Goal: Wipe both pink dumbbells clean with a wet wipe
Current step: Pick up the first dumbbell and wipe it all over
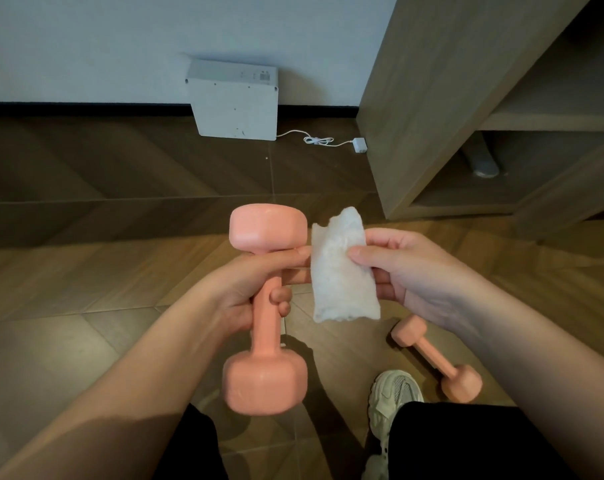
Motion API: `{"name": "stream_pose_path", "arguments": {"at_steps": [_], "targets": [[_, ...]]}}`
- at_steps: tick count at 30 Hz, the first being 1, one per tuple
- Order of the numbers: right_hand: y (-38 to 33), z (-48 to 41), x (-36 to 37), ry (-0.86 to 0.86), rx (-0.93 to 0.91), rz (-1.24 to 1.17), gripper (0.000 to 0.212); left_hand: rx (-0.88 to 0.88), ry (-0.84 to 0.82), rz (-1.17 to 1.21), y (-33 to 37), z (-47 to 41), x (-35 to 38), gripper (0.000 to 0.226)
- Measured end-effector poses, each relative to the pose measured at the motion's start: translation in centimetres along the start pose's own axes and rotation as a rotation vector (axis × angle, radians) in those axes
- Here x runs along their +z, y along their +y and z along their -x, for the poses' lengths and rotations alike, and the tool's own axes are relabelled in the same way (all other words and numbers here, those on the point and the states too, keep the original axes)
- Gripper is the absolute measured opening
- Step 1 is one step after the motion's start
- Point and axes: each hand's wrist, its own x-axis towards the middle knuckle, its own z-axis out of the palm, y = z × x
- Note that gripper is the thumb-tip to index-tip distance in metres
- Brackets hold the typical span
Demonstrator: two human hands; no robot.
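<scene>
A pink dumbbell (267, 306) stands upright in mid-air at the centre of the head view, and my left hand (248, 289) grips its handle. Two fingers of that hand reach right and pinch the left edge of a folded white wet wipe (342, 271). My right hand (407, 268) pinches the wipe's right side between thumb and fingers. The wipe hangs just right of the held dumbbell, beside its upper head. A second pink dumbbell (437, 358) lies on the wooden floor at the lower right, partly hidden under my right forearm.
A white box-shaped device (234, 102) leans against the wall at the back, with a white cable and adapter (359, 145) on the floor. A wooden cabinet (466, 98) fills the right side. My light sneaker (390, 403) and dark trouser legs show at the bottom.
</scene>
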Motion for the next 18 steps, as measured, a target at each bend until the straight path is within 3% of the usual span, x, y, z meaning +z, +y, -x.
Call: {"name": "stream_pose_path", "arguments": {"at_steps": [7, 14, 18], "targets": [[0.5, 0.1, 0.1, 0.004, -0.121, 0.201, 0.012, 0.077, -0.055, -0.103, -0.4, 0.1, 0.5, 0.055], [0.1, 0.4, -1.2, -0.171, -0.067, -0.210, 0.022, 0.303, -0.124, 0.034, 0.3, 0.8, 0.3, 0.012], [-0.3, 0.5, -1.2, -0.235, -0.132, -0.229, 0.037, 0.365, -0.158, -0.011, 0.2, 0.7, 0.3, 0.018]]}}
